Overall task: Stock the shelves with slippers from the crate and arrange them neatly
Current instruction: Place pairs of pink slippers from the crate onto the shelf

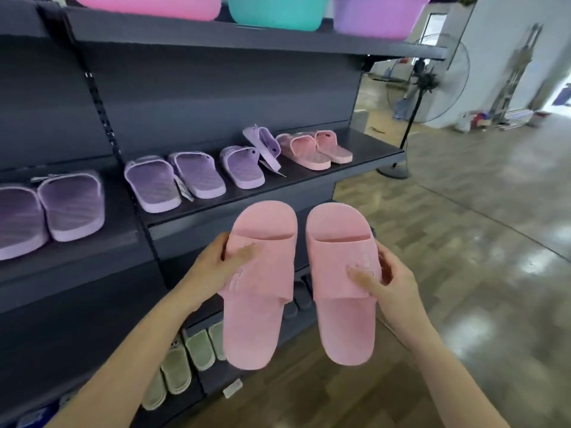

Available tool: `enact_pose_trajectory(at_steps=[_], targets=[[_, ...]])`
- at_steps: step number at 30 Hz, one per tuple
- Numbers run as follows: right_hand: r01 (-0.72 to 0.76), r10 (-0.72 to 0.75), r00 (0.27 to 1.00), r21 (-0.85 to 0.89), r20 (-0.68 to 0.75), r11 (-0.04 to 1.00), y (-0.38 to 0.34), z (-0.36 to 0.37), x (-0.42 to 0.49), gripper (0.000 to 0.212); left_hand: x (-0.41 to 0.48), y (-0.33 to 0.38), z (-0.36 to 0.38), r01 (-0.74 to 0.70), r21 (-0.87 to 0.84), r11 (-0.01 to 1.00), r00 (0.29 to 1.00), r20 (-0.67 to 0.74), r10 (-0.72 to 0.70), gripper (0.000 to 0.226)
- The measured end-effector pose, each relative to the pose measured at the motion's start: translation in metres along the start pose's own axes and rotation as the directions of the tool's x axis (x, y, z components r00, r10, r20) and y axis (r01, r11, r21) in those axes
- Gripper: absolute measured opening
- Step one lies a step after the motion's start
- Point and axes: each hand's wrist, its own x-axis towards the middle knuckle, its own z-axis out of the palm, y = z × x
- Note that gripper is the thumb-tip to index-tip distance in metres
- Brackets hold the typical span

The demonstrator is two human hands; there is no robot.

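We held one pink slipper in each of our hands, low in the middle of the frame, before the dark shelving (216,97). Our left hand (213,267) gripped the left pink slipper (259,304) by its strap, thumb laid across the top and fingers curled round the outer edge. Our right hand (394,282) clamped the right pink slipper (343,319) in the same way, thumb on the strap and fingers wrapped round the far side. The two hung side by side in the air, toes toward the top of the frame and heels toward the bottom, close together yet not touching, and clear of every shelf. Just above them ran the middle shelf (370,149). On it we saw a purple pair (173,180) lying flat at its left end, then a single purple slipper (242,166) with a tilted purple slipper (262,145) propped on its edge just beside it. To the right of those, a pink pair (312,148) sat flat near the shelf's right end. At the left of the frame, on the neighbouring shelf (117,230), lay a larger purple pair (46,208). Along the top of the frame three plastic basins stood on the upper shelf (216,35): a pink basin (148,4), a teal basin (278,10) and a purple basin (377,13). Toward the lower left, pale green slippers (191,353) sat in a row on a low shelf (216,387), and dark grey slippers (301,296) showed between the two pink ones we held. In the upper right a standing fan (428,80) stood on the glossy floor (479,242).
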Motion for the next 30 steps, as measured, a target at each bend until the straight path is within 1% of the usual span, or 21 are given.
enact_pose_trajectory(at_steps=[2, 5, 8, 10, 12, 17, 20, 21, 24, 28, 30], targets=[[-0.01, 0.01, 1.0, 0.009, -0.019, 1.0, 0.006, -0.012, 0.016, 0.065, 0.023, 0.008, 0.013, -0.017, -0.016, 1.0, 0.999, 0.034, 0.018, 0.079], [-0.018, 0.017, 0.999, -0.012, -0.043, 1.0, 0.017, -0.032, 0.04, 0.062, 0.055, 0.013, 0.033, -0.024, -0.029, 0.999, 0.997, 0.076, 0.026, 0.075], [-0.023, 0.022, 0.997, -0.013, -0.076, 1.0, 0.032, -0.056, 0.066, 0.064, 0.083, 0.017, 0.056, -0.021, -0.032, 0.999, 0.996, 0.088, 0.024, 0.07], [-0.027, 0.027, 0.996, -0.003, -0.08, 1.0, 0.043, -0.075, 0.084, 0.061, 0.102, 0.022, 0.075, -0.015, -0.037, 0.999, 0.996, 0.091, 0.018, 0.07], [-0.023, 0.023, 0.996, 0.001, -0.085, 1.0, 0.053, -0.098, 0.105, 0.06, 0.124, 0.03, 0.1, -0.019, -0.04, 0.999, 0.995, 0.093, 0.023, 0.066], [0.007, -0.006, 0.998, 0.011, -0.063, 1.0, 0.074, -0.165, 0.162, 0.053, 0.174, 0.055, 0.172, -0.025, -0.078, 0.997, 0.998, 0.057, 0.03, 0.052], [0.016, -0.016, 0.999, -0.005, -0.047, 1.0, 0.084, -0.203, 0.197, 0.052, 0.199, 0.072, 0.212, -0.01, -0.088, 0.996, 0.999, 0.03, 0.013, 0.039], [0.021, -0.021, 0.999, -0.011, -0.033, 1.0, 0.087, -0.213, 0.21, 0.051, 0.207, 0.077, 0.223, -0.007, -0.09, 0.996, 1.0, 0.019, 0.009, 0.038], [0.027, -0.027, 0.999, -0.019, 0.021, 0.999, 0.094, -0.236, 0.243, 0.05, 0.229, 0.088, 0.248, 0.01, -0.088, 0.996, 1.0, -0.005, -0.01, 0.047], [0.039, -0.038, 0.998, -0.007, 0.043, 0.999, 0.105, -0.253, 0.287, 0.049, 0.263, 0.098, 0.272, 0.027, -0.063, 0.998, 0.999, -0.036, -0.03, 0.034], [0.04, -0.039, 0.998, -0.02, 0.05, 0.999, 0.111, -0.259, 0.311, 0.048, 0.283, 0.104, 0.28, 0.034, -0.053, 0.998, 0.999, -0.04, -0.037, 0.032]])
